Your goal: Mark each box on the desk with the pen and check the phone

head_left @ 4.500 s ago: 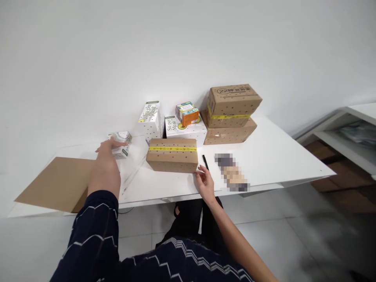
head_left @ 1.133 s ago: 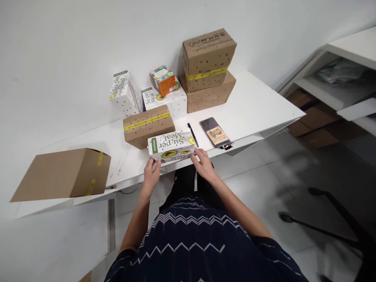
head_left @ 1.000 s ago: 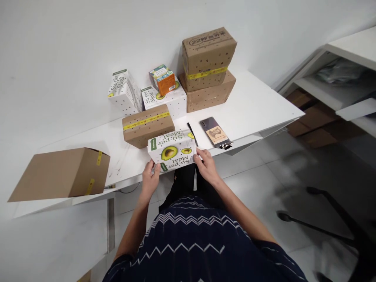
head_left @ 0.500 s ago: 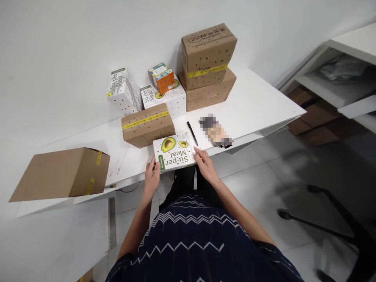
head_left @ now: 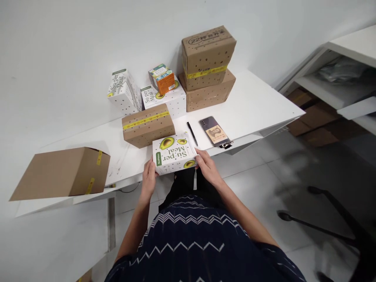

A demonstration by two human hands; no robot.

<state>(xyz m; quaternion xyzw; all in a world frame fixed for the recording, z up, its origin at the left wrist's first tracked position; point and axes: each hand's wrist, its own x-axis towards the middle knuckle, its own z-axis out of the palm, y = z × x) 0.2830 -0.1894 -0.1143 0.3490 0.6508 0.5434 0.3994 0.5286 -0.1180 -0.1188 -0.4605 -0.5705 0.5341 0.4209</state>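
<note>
A white box printed with avocados and "Su-per Meal" (head_left: 173, 152) is at the table's front edge, its lettering upside down to me. My left hand (head_left: 149, 176) grips its left end, and my right hand (head_left: 206, 165) grips the right end. The box's top and near side both show; its underside is hidden. Right behind it sits a brown carton with yellow tape (head_left: 149, 125). A black pen (head_left: 192, 133) lies just to the right, beside a phone (head_left: 215, 131) with a picture on its back.
Along the wall stand two more white avocado boxes (head_left: 125, 92), one bearing a small orange box (head_left: 162, 78), and two stacked brown cartons (head_left: 207, 58). A large brown carton (head_left: 55, 172) occupies the table's left end. A white shelf (head_left: 349, 82) and a black chair base (head_left: 331, 219) are at right.
The white box has tilted so its near side with an avocado now shows. Both hands have shifted slightly with it, still holding its ends.
</note>
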